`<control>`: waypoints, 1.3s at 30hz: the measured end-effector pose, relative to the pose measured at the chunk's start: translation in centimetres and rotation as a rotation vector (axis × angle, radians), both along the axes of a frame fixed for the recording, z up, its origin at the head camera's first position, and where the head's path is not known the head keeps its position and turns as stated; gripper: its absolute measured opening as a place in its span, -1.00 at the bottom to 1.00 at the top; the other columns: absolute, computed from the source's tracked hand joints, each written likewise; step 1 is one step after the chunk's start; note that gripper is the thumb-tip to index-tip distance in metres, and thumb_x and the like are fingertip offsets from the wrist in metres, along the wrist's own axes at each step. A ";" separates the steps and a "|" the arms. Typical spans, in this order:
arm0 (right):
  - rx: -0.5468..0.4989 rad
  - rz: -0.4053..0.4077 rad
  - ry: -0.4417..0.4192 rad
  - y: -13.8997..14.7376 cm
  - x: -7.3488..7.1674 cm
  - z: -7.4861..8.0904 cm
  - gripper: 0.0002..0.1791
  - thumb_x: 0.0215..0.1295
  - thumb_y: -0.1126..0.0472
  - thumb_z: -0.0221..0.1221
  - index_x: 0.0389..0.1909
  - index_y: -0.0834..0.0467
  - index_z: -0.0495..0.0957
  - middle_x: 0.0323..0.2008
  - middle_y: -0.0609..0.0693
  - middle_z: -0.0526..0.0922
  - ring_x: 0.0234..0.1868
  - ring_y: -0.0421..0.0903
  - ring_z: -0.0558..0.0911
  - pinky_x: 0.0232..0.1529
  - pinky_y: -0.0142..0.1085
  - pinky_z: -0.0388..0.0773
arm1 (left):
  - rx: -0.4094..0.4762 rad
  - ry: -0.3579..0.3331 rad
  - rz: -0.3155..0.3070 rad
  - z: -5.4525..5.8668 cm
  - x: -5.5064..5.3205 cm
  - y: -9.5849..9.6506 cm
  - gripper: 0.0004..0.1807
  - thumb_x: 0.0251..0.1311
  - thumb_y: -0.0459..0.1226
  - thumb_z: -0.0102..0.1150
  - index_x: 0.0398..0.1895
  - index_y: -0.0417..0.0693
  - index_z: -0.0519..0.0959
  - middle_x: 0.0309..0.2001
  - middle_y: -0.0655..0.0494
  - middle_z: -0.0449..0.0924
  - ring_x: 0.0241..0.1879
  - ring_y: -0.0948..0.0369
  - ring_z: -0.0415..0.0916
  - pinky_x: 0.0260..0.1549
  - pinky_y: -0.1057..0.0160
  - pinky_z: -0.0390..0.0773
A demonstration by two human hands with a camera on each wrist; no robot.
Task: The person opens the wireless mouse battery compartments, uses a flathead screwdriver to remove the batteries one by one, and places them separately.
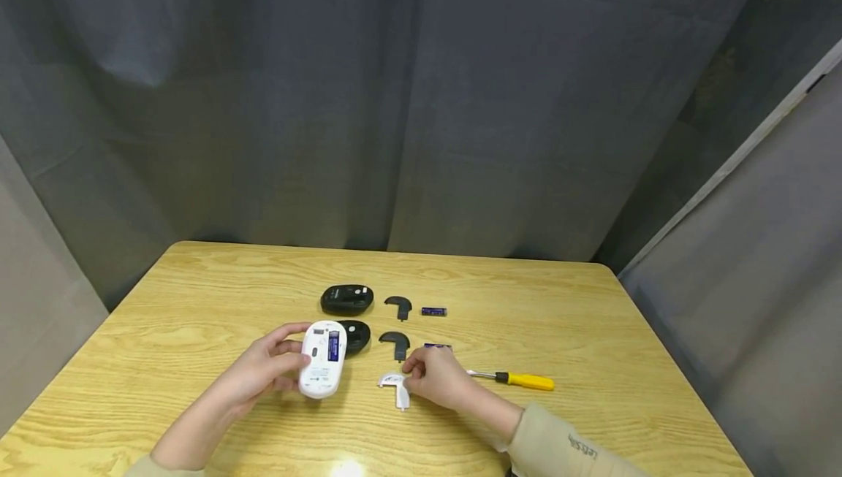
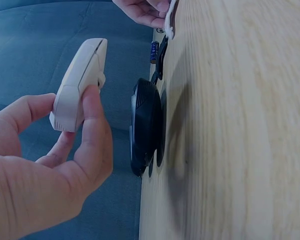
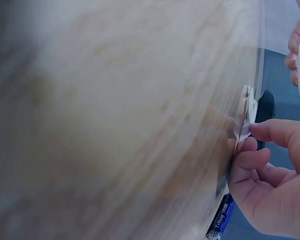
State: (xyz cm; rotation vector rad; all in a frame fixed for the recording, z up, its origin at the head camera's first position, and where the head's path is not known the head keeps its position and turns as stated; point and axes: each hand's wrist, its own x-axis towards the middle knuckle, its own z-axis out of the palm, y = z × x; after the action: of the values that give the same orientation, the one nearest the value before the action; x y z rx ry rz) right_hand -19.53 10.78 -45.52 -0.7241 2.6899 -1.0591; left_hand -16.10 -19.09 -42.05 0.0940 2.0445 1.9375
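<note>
My left hand grips a white computer mouse by its sides, clear of the table. The underside faces up, and a blue battery sits in its open compartment. A white battery cover lies on the table to the right of the mouse. My right hand pinches the edge of that cover, thumb and fingertips at its side. In the right wrist view the cover stays at the tabletop, between thumb and fingers.
Two black mice, one behind and one partly hidden, lie bottom up. Black covers sit right of them. Loose batteries lie farther right. A yellow-handled screwdriver lies beyond my right hand.
</note>
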 end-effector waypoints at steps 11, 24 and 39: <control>-0.046 0.012 -0.046 0.8 -0.1 0.8 -0.83 0.07 0.34 0.29 -0.29 0.28 0.59 -0.52 -0.10 0.55 -0.61 -0.32 0.44 -0.65 -0.50 0.38 | -0.008 -0.010 0.007 0.6 -0.1 0.2 -0.25 0.12 -0.36 0.16 0.39 -0.21 0.10 0.02 -0.22 0.41 -0.17 0.08 0.53 -0.22 0.08 0.60; -0.058 0.015 -0.018 1.7 -0.1 4.1 -0.78 0.14 0.22 0.26 -0.20 0.22 0.59 -0.44 -0.12 0.58 -0.49 -0.18 0.45 -0.51 -0.43 0.40 | 0.025 0.013 -0.058 1.5 0.0 1.0 -0.26 0.15 -0.35 0.13 0.38 -0.26 0.06 -0.01 -0.21 0.43 -0.17 0.05 0.55 -0.22 0.05 0.60; -0.168 0.040 -0.027 1.7 0.7 7.2 -0.76 0.22 0.10 0.21 -0.12 0.07 0.60 -0.36 -0.13 0.66 -0.38 -0.17 0.57 -0.36 -0.39 0.52 | 0.054 0.040 -0.164 3.3 -0.1 3.2 -0.27 0.13 -0.38 0.14 0.36 -0.37 0.09 -0.07 -0.15 0.45 -0.18 0.11 0.52 -0.28 0.10 0.62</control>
State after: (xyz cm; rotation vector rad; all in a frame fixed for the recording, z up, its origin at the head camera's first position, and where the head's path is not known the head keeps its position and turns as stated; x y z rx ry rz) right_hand -18.83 12.47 -38.35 -0.7814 2.5757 -1.2872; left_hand -16.17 -15.93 -38.71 0.3062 1.9428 1.9040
